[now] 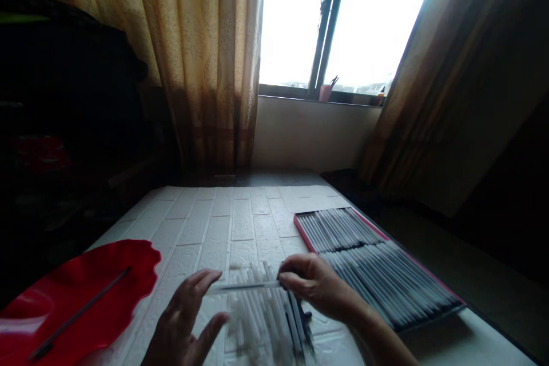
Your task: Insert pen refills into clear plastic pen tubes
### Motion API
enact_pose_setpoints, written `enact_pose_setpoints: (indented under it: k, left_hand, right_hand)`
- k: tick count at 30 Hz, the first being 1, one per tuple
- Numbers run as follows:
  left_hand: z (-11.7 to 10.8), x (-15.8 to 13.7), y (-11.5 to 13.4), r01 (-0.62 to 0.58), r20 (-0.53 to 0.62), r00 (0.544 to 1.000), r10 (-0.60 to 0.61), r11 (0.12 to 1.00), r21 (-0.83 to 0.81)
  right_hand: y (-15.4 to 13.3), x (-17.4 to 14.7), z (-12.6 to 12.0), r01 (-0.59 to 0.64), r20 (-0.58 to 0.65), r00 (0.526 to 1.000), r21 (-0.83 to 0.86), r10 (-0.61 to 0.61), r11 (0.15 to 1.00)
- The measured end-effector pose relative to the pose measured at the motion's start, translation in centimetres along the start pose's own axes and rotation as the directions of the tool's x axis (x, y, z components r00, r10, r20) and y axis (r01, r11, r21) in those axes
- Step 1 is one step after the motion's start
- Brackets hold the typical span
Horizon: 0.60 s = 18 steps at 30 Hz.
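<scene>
Two of my fingertips on the right hand (315, 289), thumb and forefinger, are pinching the end of one thin clear tube (244, 286), which lies level across the space between my hands, its far tip reaching to the forefinger of my left hand (189, 317). That left hand hovers flat with its fingers (201, 282) spread wide and loose, gripping nothing; whether the forefinger actually touches the tube's tip I cannot tell, since the picture is blurred there. Beneath both hands a loose heap of similar clear tubes (261, 320) lies on the white brick-patterned table (223, 223), with a few darker pieces (298, 323) at its right edge, just under my right palm. To my right, near that hand, a flat red-rimmed box (300, 227) holds many more tubes packed side by side in neat rows. To my far left, well apart from the heap, a wavy-edged red tray (103, 266) sits at the table's corner with a single dark stick (79, 313) lying slantwise in it. Beyond the table hang patterned curtains (197, 57) on either side of a bright window (343, 17).
</scene>
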<state>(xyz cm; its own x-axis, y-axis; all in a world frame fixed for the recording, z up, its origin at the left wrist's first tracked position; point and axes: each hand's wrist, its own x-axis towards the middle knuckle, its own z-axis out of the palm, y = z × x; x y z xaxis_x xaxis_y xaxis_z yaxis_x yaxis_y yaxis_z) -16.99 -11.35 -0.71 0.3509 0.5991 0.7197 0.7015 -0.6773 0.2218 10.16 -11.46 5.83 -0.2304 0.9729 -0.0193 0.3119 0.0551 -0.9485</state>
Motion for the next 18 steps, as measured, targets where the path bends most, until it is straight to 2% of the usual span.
enact_pose_setpoints:
  k: [4,10,18]
  left_hand:
    - [0.3,0.2,0.3,-0.121,0.062,0.991,0.121,0.993,-0.011]
    - [0.6,0.7,0.4,-0.056,0.047,0.997,0.06,0.995,-0.081]
    - [1.2,0.4,0.0,-0.025,0.058,0.998,0.029,0.997,-0.072]
  right_hand:
    - [1.7,0.4,1.4,-0.001,0.031,1.0,0.113,-0.002,0.994]
    - [3.3,1.1,2.1,-0.011,-0.026,0.999,0.242,0.018,0.97]
    - [3.7,0.9,2.3,-0.067,-0.02,0.997,0.175,0.071,0.982]
